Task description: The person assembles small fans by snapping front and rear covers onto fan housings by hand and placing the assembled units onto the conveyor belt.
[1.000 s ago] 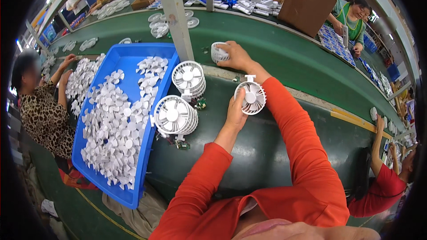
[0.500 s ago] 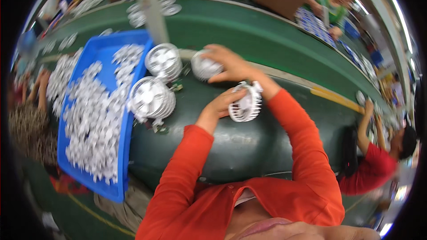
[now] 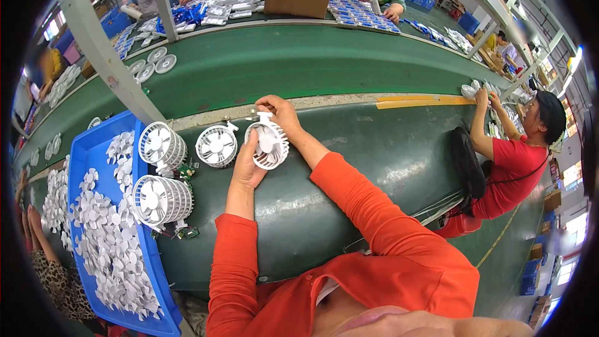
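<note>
My left hand [image 3: 247, 173] is wrapped round the near left side of a white fan housing [image 3: 272, 145], its thumb along the slatted rim. The open round front of the housing faces up toward me, with white parts inside. At its far side my right hand [image 3: 284, 113] has bent fingers close together by the housing's neck, near thin wires; what they pinch is too small to make out. Just left stands a single white fan [image 3: 216, 147] with its blades showing. Beyond it are two stacks of fan housings, a far stack [image 3: 161, 143] and a near stack [image 3: 163, 201].
A blue bin [image 3: 153, 263] at the left holds many white fan blades [image 3: 112, 246]. Small green circuit boards [image 3: 186, 233] lie beside the stacks. A metal post [image 3: 109, 50] rises behind the bin. Across the green conveyor [image 3: 268, 56] people work; another person [image 3: 518, 162] sits at right.
The view has shifted. My right hand has let go of the fan farther left, which now stands alone, and come back to the housing in my left hand.
</note>
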The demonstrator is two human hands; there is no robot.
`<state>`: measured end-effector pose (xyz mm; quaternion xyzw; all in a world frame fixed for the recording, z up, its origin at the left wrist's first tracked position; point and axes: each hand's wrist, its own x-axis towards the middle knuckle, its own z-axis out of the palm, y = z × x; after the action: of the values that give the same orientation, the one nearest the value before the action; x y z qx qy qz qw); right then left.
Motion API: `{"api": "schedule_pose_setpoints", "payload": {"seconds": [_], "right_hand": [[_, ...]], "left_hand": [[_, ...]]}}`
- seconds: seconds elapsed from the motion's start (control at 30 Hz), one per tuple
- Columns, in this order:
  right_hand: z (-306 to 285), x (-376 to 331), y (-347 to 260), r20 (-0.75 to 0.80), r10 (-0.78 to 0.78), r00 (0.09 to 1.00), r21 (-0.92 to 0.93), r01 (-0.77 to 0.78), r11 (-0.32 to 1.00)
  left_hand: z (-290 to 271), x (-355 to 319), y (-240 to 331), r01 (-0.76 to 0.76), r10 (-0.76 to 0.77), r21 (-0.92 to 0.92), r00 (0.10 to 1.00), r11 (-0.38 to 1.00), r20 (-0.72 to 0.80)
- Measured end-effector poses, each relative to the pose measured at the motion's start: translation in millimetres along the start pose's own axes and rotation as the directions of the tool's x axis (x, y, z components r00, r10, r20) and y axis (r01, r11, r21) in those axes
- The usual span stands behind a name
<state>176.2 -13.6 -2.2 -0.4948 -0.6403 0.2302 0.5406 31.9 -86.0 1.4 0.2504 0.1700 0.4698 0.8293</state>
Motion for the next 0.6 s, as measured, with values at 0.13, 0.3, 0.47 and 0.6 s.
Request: {"api": "schedule_pose_setpoints", "payload": {"seconds": [0.13, 0.3, 0.47, 0.6], "right_hand": [[5.4, 2.7, -0.6, 0.004, 0.064, 0.998, 0.166, -0.064, 0.984], [0.8, 10.1, 3.8, 0.006, 0.224, 0.974, 0.53, -0.194, 0.826], [-6.6, 14.4, 9.1, -0.055, 0.201, 0.978, 0.362, -0.168, 0.917], [-11.6, 12.7, 2.4, -0.04, 0.185, 0.982, 0.366, -0.158, 0.917]], "left_hand": [[10.9, 13.7, -3.5, -0.058, 0.04, -0.177, 0.994, 0.983, -0.105], [16.8, 45.2, -16.2, -0.071, 0.085, -0.395, 0.996, 0.916, 0.019], [19.3, 51.9, -16.1, -0.085, 0.087, -0.407, 0.996, 0.909, -0.014], [15.9, 53.5, -13.4, -0.087, 0.094, -0.403, 0.996, 0.911, -0.005]]}}
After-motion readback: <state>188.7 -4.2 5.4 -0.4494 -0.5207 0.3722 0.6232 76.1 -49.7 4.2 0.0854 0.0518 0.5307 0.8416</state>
